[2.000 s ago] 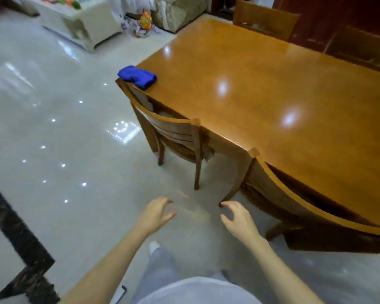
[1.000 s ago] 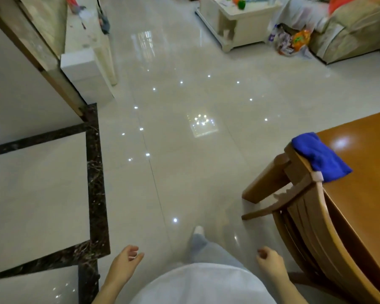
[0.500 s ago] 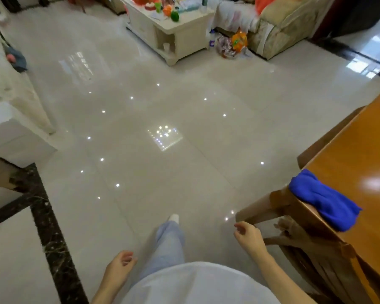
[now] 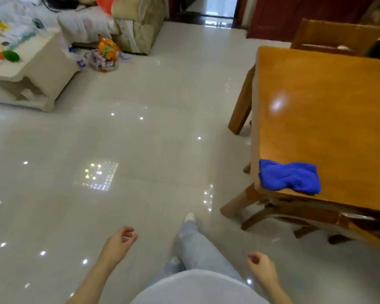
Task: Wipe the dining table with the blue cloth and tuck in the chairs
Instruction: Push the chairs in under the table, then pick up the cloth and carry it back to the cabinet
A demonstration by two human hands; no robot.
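Blue cloth lies bunched at the table's corner.

Wears a pale, off-white top, plain and smooth, filling the bottom edge as a rounded mass. Goes below it in loose light blue-grey trousers, soft-looking and faded in patches. Ends in white footwear, too blurred to tell sock from shoe. Leaves both forearms bare from the frame edge down to the left hand and the right hand.
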